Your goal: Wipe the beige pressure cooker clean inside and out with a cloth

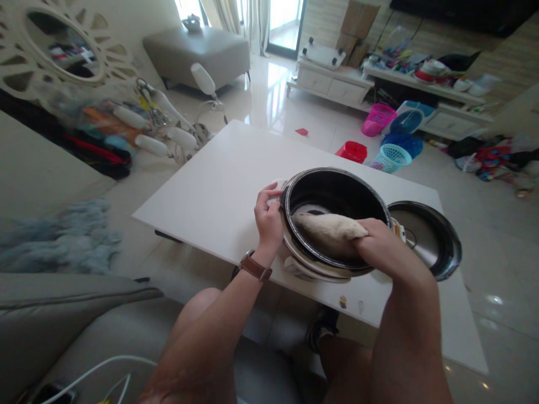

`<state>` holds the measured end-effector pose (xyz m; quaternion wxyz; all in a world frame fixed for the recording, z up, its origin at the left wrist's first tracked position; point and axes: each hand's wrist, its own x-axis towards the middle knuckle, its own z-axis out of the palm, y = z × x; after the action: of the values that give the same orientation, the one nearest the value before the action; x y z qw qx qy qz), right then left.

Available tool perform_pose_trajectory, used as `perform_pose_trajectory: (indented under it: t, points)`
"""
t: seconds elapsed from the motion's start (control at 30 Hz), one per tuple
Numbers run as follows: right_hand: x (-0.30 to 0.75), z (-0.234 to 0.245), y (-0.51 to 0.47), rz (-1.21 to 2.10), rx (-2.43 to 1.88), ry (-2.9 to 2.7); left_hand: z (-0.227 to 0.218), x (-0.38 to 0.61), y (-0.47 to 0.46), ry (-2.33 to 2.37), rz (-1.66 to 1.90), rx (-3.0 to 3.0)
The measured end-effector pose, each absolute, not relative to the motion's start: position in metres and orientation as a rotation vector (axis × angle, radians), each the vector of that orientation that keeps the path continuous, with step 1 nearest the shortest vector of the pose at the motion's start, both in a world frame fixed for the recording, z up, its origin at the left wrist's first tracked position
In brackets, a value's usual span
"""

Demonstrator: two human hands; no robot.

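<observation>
A large electric pressure cooker (337, 185) with a dark interior stands tilted toward me on the white table. My left hand (269, 219) grips its left side by the dark handle at the rim. Inside the pot, my right hand (373, 244) is closed on a cream-coloured cloth (330, 227) that hangs down against the inner wall and bottom. The fingertips of my right hand are hidden behind the cloth and wrist. At the cooker's right lies its round lid (429, 241), inner side up, with a dark rim.
The white table (202, 191) carries the cooker and lid; small stickers (343, 303) are near its front edge. Beyond it on the floor are a red basin (352, 151), a light blue basket (391, 158) and a pink basket (379, 119). A white lamp (181, 137) lies at the left.
</observation>
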<state>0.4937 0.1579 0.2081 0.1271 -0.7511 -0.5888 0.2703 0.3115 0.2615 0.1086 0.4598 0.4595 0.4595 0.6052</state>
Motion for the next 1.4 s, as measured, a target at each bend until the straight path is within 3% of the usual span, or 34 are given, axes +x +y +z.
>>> perform_pose_trajectory:
  t: [0.13,0.27,0.63,0.9,1.13,1.4]
  points:
    - [0.499,0.208,0.157,0.497,-2.177,-1.408,0.111,0.312,0.261,1.139,1.487,1.121]
    - [0.480,0.199,0.166,0.421,-2.062,-1.271,0.112,0.312,0.260,1.139,1.486,1.117]
    - [0.427,0.195,0.182,0.874,-1.781,-1.738,0.111,0.312,0.261,1.145,1.491,1.142]
    - [0.460,0.210,0.164,1.012,-2.165,-1.995,0.111,0.313,0.262,1.153,1.505,1.127]
    - [0.481,0.213,0.150,0.607,-2.253,-1.776,0.110,0.313,0.262,1.138,1.499,1.139]
    - [0.462,0.204,0.158,0.369,-1.927,-1.332,0.108,0.312,0.263,1.124,1.516,1.122]
